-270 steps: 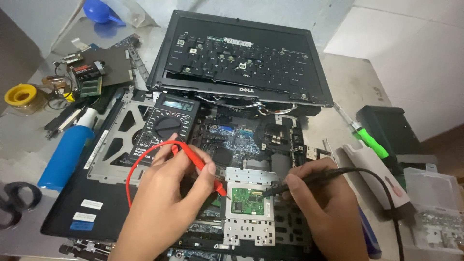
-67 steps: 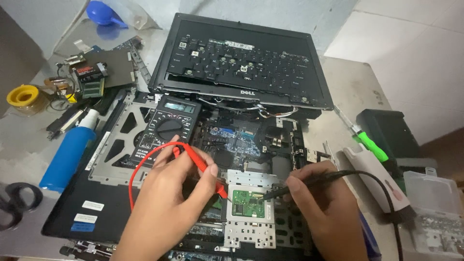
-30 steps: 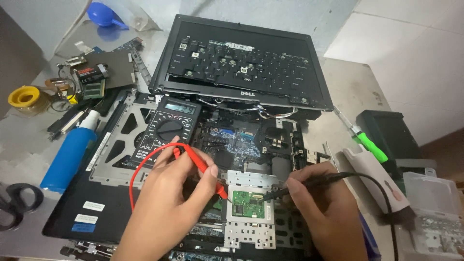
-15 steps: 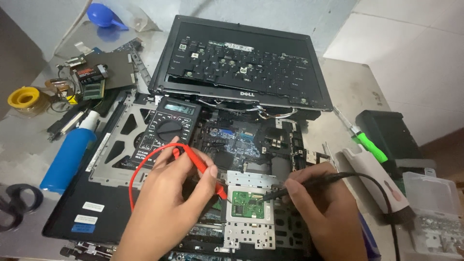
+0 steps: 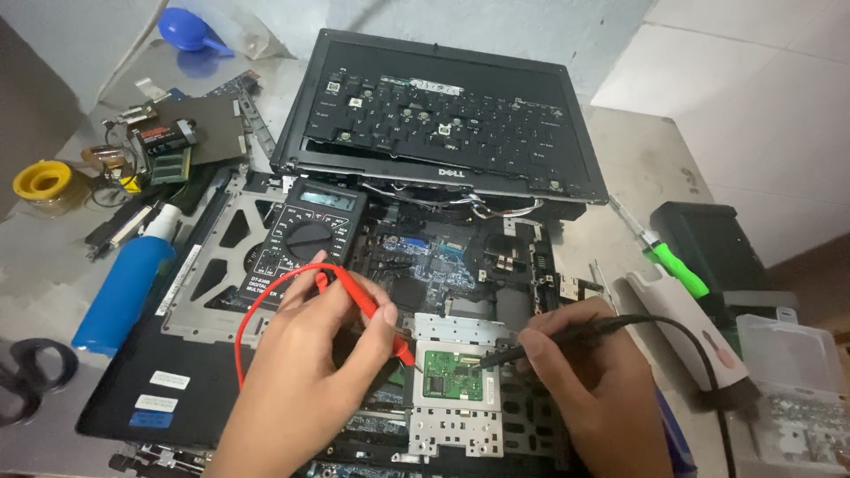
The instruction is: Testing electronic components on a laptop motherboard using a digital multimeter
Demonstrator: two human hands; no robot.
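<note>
My left hand (image 5: pixel 305 381) grips a red test probe (image 5: pixel 367 310), its tip down at the left edge of a small green circuit board (image 5: pixel 452 379). That board sits in a perforated metal bracket (image 5: pixel 456 425) on the opened laptop base (image 5: pixel 443 265). From the right, my right hand (image 5: pixel 593 381) holds a black test probe (image 5: pixel 531 345) whose tip touches the green board's upper right corner. A black multimeter (image 5: pixel 305 243) lies just beyond my left hand, with a red lead looping back to it. The laptop's keyboard panel (image 5: pixel 443 119), with several keys missing, is propped up at the back.
A blue bottle (image 5: pixel 128 288), a yellow solder spool (image 5: pixel 44 181), scissors (image 5: pixel 22 381) and loose parts lie at the left. A green-handled screwdriver (image 5: pixel 668 261), a white tool (image 5: pixel 691 332), a black box (image 5: pixel 708 239) and a clear parts case (image 5: pixel 792 389) are at the right.
Nothing much differs; both hands keep the probes on the green board, with only slight shifts of the view.
</note>
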